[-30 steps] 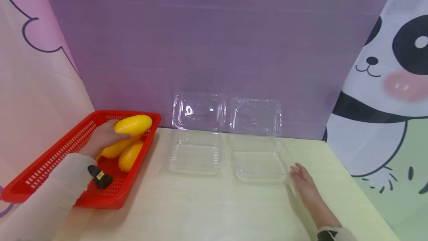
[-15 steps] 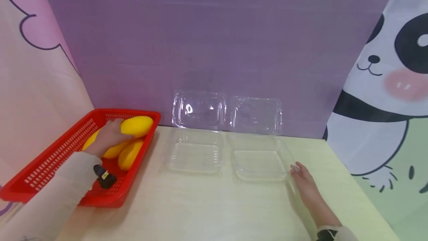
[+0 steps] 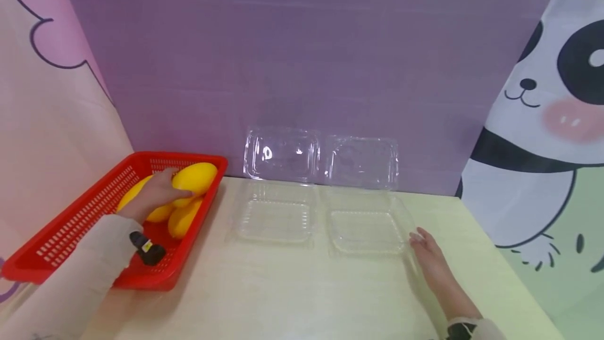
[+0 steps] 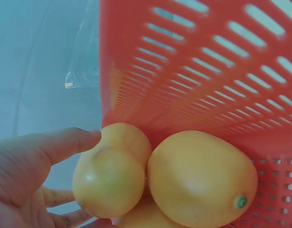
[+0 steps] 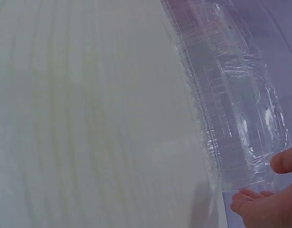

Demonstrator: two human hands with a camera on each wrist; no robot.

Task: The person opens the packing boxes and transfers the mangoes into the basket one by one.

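In the head view my left hand [image 3: 158, 193] reaches into a red plastic basket [image 3: 96, 201] and grips a smooth yellow oval fruit [image 3: 195, 177]. The left wrist view shows the thumb [image 4: 72, 142] on one side of this fruit [image 4: 112, 180] and the fingers behind it. Close against it lies another yellow fruit [image 4: 203, 178] with a green stem spot. More yellow fruit [image 3: 183, 219] lies under and beside the hand. My right hand [image 3: 434, 261] pinches the right edge of an open clear plastic clamshell box [image 3: 365, 248]; its thumb [image 5: 284, 161] and fingers [image 5: 253, 199] meet the corner from two sides.
A second open clear clamshell box [image 3: 276, 235] stands to the left of the first, between it and the basket. Both lids [image 3: 281, 155] lean up towards the purple backdrop [image 3: 302, 67]. Everything stands on a pale wooden table [image 3: 283, 293].
My left hand has shifted slightly right with the fruit, uncovering another yellow fruit to its left in the basket. My right hand and the boxes have stayed in place.
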